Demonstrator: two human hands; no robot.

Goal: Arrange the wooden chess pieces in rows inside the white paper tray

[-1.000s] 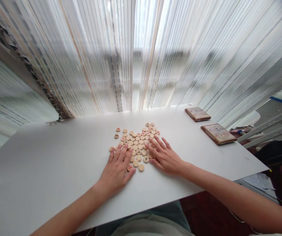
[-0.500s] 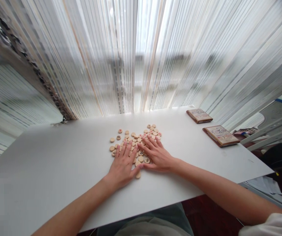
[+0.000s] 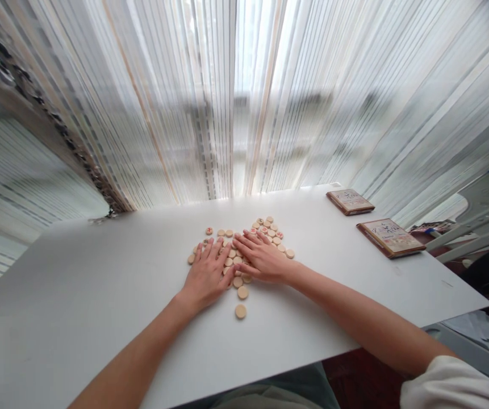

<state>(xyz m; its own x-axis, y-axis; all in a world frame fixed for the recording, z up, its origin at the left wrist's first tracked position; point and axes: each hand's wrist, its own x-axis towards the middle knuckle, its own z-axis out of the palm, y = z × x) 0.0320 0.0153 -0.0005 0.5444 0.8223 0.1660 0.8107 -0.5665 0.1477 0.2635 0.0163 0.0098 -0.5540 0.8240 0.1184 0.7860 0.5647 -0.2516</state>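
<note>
Round wooden Chinese chess pieces (image 3: 243,292) lie spread in a loose cluster mid-table. Some show red or black characters; many show a plain face. My left hand (image 3: 207,274) rests flat on the left part of the cluster, fingers stretched out and slightly apart. Over the right part lies my right hand (image 3: 263,258), also flat, its fingers pointing up and left. The two thumbs come close together near the middle. Pieces under both palms are hidden. One plain piece (image 3: 240,311) sits apart, nearest to me.
The white table (image 3: 99,295) carries two flat boxes with printed lids at the right: a far box (image 3: 350,201) and a nearer box (image 3: 391,237). A striped sheer curtain (image 3: 210,102) hangs along the back edge. Grey chair-like frames (image 3: 483,210) stand beyond the right edge.
My right hand has slid a little left and away from me over the pieces. Several pieces have shifted; two now lie apart at the front and one at the right. My left hand moved slightly.
</note>
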